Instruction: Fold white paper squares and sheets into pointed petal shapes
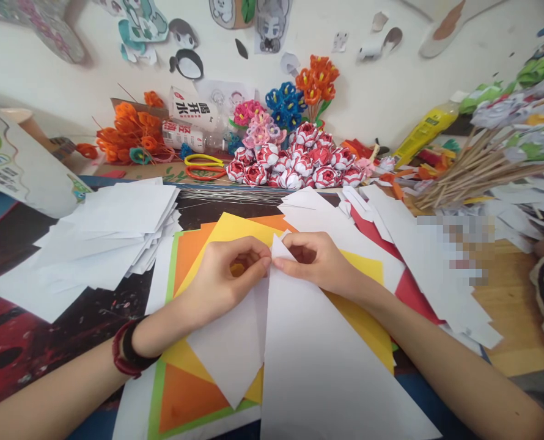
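My left hand pinches the edge of white paper near its top, thumb against fingers. Close beside it, my right hand grips the pointed top of a large white sheet, which hangs down toward the front edge. Another white paper piece with a pointed lower corner shows below my left hand. Under both hands lie yellow sheets, orange sheets and a green-edged sheet. The fingertips nearly meet at the paper's top.
White paper stacks lie at the left and right, with red paper between. Behind stand red-and-white paper flowers, orange flowers, a yellow bottle and sticks. A white carton is at left.
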A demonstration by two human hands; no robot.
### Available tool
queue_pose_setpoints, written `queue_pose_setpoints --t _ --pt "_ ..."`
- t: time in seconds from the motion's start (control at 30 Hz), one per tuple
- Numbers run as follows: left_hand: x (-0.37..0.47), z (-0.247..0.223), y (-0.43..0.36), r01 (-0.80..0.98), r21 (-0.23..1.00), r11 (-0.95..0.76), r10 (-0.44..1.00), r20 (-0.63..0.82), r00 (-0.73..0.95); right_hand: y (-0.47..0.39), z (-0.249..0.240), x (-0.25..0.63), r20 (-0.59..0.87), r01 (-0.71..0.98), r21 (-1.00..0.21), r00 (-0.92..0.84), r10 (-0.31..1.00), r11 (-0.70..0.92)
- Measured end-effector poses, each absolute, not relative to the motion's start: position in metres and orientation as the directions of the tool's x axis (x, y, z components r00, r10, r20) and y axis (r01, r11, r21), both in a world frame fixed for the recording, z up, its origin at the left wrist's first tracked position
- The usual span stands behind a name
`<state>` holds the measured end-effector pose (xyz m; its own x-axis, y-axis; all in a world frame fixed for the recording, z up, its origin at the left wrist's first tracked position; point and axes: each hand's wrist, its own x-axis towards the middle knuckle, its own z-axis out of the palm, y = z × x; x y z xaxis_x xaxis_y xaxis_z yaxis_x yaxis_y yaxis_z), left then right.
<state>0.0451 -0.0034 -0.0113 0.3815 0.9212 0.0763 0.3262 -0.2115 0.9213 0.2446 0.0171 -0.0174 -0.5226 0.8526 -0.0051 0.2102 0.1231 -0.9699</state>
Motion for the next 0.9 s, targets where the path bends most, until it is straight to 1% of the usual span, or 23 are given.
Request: queue_pose_setpoints --t 0.3,0.63,0.9 --pt "0.0448 -0.0102 -0.0034 0.355 0.912 -0.204 0.915 0.049 0.400 0.0161 -0.0186 0.2441 0.003 0.210 -0.968 -0.539 0.842 0.138" --pt "0.0442 -0.0101 -0.0035 0.349 0.917 -0.195 0.915 0.042 0.402 0.0155 -0.0190 0.2430 0.020 0.226 -0.959 -0.544 0.839 0.169" --pt "0.0452 -0.0101 -0.0030 0.352 0.915 -0.195 0.926 0.053 0.375 0.0159 -0.0185 0.2417 0.054 0.205 -0.959 -0.544 0.837 0.196"
